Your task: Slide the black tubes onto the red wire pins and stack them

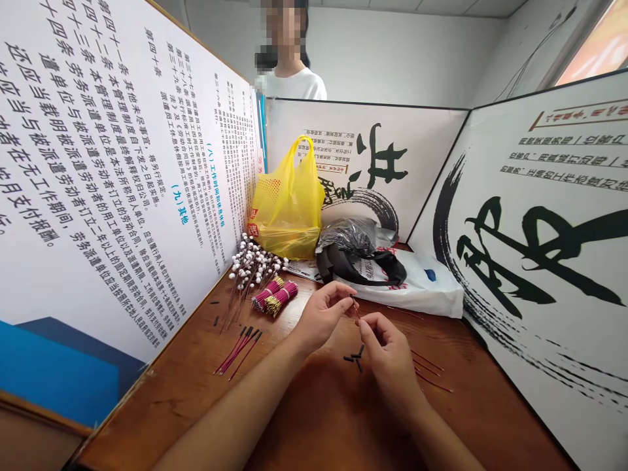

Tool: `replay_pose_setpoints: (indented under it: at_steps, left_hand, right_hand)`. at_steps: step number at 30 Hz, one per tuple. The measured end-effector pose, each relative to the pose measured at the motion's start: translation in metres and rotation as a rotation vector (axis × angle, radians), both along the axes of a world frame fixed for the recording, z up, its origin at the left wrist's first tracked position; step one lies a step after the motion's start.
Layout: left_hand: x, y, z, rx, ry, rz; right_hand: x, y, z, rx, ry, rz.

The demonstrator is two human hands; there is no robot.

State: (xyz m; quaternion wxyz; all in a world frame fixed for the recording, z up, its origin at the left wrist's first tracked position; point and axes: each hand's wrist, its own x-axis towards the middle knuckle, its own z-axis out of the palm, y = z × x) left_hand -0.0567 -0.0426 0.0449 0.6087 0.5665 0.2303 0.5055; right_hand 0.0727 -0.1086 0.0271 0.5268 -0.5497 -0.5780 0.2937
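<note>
Above the wooden table (314, 418), my left hand (321, 317) and my right hand (387, 350) meet, both pinching one thin red wire stick (356, 311) with a small black tip at its upper end. Under the hands lie a few short black tubes (354, 357). Loose red wire sticks (429, 373) lie just right of my right hand. To the left rests a small pile of red sticks with black tips (239, 350).
Two tied bundles of red wires (275, 297) and a bunch of white-bead stems (252, 265) lie at the back left. A yellow bag (289, 203), a black bag (353, 252) and a white bag (422, 281) fill the back. Printed boards wall three sides. A person stands behind the far board.
</note>
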Motion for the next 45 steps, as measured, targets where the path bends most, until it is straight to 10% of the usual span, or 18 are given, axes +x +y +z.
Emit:
replay_pose_setpoints:
  at_steps: [45]
  left_hand:
    - [0.0043, -0.0053, 0.0023, -0.092, -0.069, -0.046]
  right_hand:
    - [0.0000, -0.0025, -0.0011, 0.026, 0.032, 0.036]
